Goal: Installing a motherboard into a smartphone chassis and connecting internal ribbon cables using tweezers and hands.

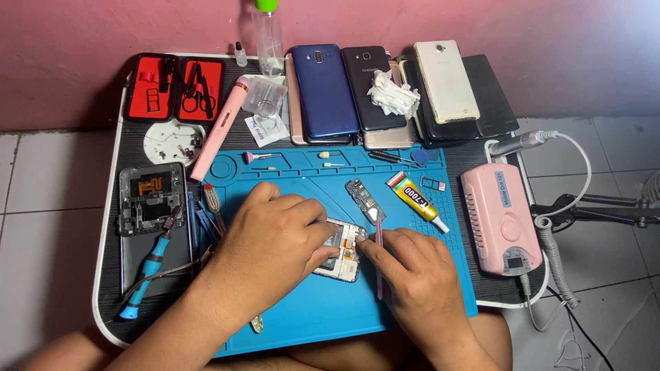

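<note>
An opened phone (pixel 342 250) is held down on the blue mat (pixel 309 309) by the left hand (pixel 271 249), with the fingers curled over its left side. A thin pink tool (pixel 379 255) is pinched in the closed fingers of the right hand (pixel 417 282), and its top end is placed at the phone's right edge. The mat is laid on a dark table (pixel 127 312) by a pink wall (pixel 103 31), with a tube of glue (pixel 416 200) and a small circuit board (pixel 363 197) just beyond the hands.
</note>
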